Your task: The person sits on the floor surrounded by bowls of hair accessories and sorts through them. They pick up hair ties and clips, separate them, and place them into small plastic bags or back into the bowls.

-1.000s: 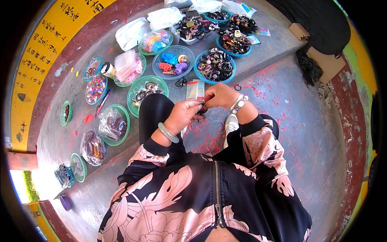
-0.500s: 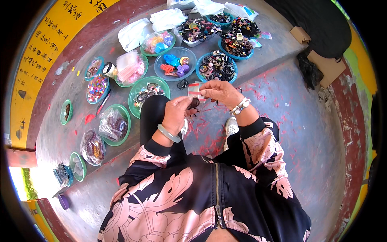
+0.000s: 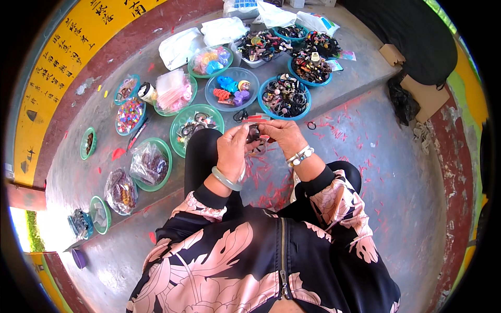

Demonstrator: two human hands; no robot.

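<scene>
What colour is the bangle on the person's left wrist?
Pale jade green; the bangle shows in the head view, on the left hand.

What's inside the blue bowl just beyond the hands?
The blue bowl holds a heap of mostly dark hair ties and small accessories. Its bottom is covered by the pile. Both hands work just in front of it, pinching a small red card.

An outdoor street stall: bowls of hair accessories (image 3: 286, 95) spread along a concrete step (image 3: 360, 78).

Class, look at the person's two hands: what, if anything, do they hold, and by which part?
Both the left hand and the right hand pinch a small card with a red edge and a dark hair tie, between the fingertips. The exact place of each grip cannot be told.
</scene>
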